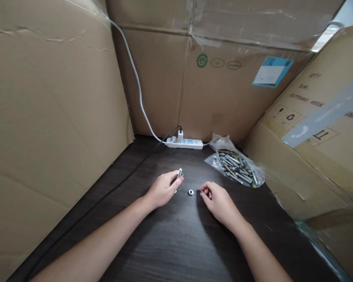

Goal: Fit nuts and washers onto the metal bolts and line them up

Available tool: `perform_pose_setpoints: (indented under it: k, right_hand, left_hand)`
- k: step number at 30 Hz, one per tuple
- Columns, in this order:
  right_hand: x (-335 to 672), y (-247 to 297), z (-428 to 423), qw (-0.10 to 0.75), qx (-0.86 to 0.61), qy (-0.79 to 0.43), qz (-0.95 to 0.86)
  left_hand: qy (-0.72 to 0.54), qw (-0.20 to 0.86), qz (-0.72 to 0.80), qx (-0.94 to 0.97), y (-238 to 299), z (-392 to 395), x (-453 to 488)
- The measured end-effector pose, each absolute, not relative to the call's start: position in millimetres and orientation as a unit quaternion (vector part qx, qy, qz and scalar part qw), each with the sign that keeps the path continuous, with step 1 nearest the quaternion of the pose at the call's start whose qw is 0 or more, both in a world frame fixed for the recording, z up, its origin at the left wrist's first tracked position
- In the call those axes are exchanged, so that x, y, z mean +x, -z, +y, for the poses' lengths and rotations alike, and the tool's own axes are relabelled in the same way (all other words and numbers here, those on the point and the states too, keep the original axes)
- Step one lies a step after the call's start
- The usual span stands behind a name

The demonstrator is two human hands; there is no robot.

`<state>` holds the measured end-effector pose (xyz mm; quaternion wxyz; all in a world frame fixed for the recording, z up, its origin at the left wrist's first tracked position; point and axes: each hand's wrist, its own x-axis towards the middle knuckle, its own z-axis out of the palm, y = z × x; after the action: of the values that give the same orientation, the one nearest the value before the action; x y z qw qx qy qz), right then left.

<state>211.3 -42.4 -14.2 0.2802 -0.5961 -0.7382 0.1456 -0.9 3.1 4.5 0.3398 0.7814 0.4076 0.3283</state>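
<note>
My left hand (164, 188) is closed around a silver metal bolt (179, 172), whose upper end sticks up past the thumb and fingers. Small metal rings (179, 188) lie on the table beside those fingers, partly hidden by them. A loose nut (191, 192) rests on the dark tabletop between both hands. Just right of the nut, my right hand (216, 197) is in a pinch; a small glint of metal shows at its fingertips, too little to name.
A clear plastic bag (237, 164) full of bolts lies at the back right. Behind stands a white power strip (184, 143) with a plugged-in adapter. A black cable (117, 183) crosses the dark table (164, 246) on the left. Cardboard boxes (155, 78) wall in three sides.
</note>
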Motion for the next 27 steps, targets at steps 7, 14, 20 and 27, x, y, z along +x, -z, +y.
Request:
perform_pose_setpoints:
  k: [7,14,20,27]
  right_hand:
    - [205.3,8.1,-43.2,0.357,-0.563,-0.154,-0.729]
    - [192.7,-4.2,-52.7,0.474,-0.501,-0.147,-0.709]
    - [184.9,-7.1,-59.1,0.485,-0.467,-0.145,-0.725]
    - [181.4,-6.7,-60.8,0.473,-0.445,-0.140,-0.747]
  left_hand:
    - [-0.266,0.295,0.410,0.821,-7.1,-1.2,-0.4]
    - [-0.177,0.248,0.368,0.879,-11.4,-17.6,6.0]
    - [-0.148,0.223,0.361,0.894,-9.0,-19.6,7.5]
    - [-0.150,0.228,0.373,0.887,-9.6,-19.3,7.0]
